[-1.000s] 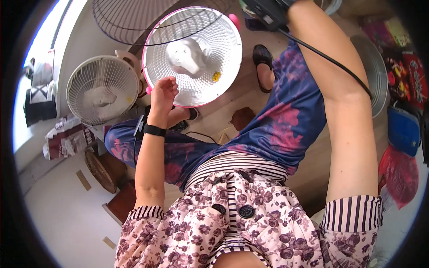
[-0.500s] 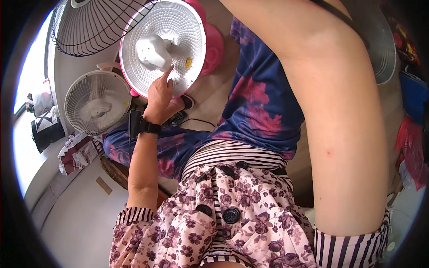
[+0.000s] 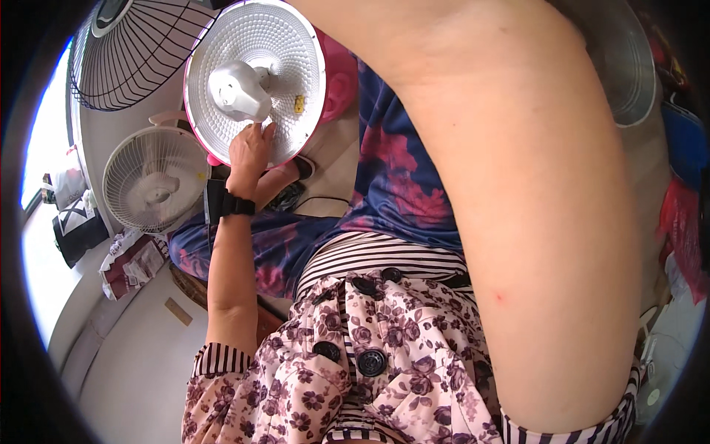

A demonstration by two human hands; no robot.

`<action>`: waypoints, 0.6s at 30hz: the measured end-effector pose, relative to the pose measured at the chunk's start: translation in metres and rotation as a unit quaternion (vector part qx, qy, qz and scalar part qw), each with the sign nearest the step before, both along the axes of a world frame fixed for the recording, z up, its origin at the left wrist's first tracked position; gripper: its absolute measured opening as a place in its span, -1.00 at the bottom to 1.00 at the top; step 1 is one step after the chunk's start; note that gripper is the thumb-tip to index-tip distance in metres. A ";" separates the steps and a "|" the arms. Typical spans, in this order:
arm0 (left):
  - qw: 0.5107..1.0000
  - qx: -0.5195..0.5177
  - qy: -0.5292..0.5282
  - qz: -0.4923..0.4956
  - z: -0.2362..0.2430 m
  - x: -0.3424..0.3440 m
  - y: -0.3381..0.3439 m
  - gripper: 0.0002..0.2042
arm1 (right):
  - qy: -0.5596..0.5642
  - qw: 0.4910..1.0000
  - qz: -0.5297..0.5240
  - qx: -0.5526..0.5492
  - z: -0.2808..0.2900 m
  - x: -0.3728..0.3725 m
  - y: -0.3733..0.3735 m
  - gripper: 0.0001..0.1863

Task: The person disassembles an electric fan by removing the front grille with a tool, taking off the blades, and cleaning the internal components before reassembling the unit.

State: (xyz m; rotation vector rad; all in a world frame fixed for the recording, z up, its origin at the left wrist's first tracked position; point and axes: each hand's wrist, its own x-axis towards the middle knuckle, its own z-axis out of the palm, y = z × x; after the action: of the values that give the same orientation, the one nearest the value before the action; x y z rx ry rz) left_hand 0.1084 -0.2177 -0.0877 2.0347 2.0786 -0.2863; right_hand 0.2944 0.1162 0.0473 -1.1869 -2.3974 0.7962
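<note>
A round heater with a silver dimpled dish [image 3: 296, 55] and a pink rim stands ahead of me. A pale silver head [image 3: 240, 92] juts from the middle of its dish, and a small yellow label [image 3: 299, 104] sticks to its surface. My left hand [image 3: 250, 152], a black band and device on its wrist, reaches to the dish's lower part. Its fingertips are just below the silver head, thumb and fingers apart; I cannot tell whether they touch it. My right arm [image 3: 518, 163] crosses the right side and leaves at the top, so that hand is out of sight.
A black wire fan guard [image 3: 137, 55] looms at the upper left, above a white fan [image 3: 159, 177]. Bags lie by the left wall, including a maroon and white one [image 3: 137, 266]. On the right are a clear round tub [image 3: 632, 81] and a red plastic bag [image 3: 682, 237].
The heater and my left hand sit further left in view. My left index finger no longer points out alone. My right arm has swung leftward and fills more of the picture.
</note>
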 end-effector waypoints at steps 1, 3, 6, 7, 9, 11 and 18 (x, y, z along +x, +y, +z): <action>1.000 0.001 0.001 -0.001 -0.001 -0.003 -0.001 -0.69 | 0.003 1.000 0.000 -0.001 0.001 0.000 0.000 -0.68; 0.999 -0.017 -0.040 0.002 0.001 0.001 -0.002 -0.67 | 0.011 1.000 -0.002 -0.005 -0.001 0.003 0.001 -0.68; 0.999 -0.040 -0.011 0.024 0.007 0.012 0.004 -0.66 | 0.016 1.000 -0.005 -0.007 -0.003 0.006 0.002 -0.68; 0.999 -0.037 0.019 0.029 0.009 0.017 0.007 -0.65 | 0.016 1.000 -0.007 -0.007 -0.004 0.007 0.004 -0.68; 0.998 -0.047 0.021 0.022 0.009 0.013 0.007 -0.64 | 0.024 1.000 -0.006 -0.010 -0.003 0.007 0.004 -0.68; 1.000 -0.010 -0.004 0.006 0.010 0.011 0.005 -0.64 | 0.028 1.000 -0.008 -0.010 -0.001 0.009 0.006 -0.68; 0.997 0.014 -0.071 -0.025 0.023 0.023 0.011 -0.66 | 0.034 0.999 -0.010 -0.014 -0.004 0.015 0.011 -0.68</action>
State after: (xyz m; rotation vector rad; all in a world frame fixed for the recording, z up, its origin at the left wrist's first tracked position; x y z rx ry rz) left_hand 0.1318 -0.2065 -0.0646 2.0613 1.9609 -0.1180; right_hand 0.3091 0.1276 0.0437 -1.1745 -2.3230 0.8536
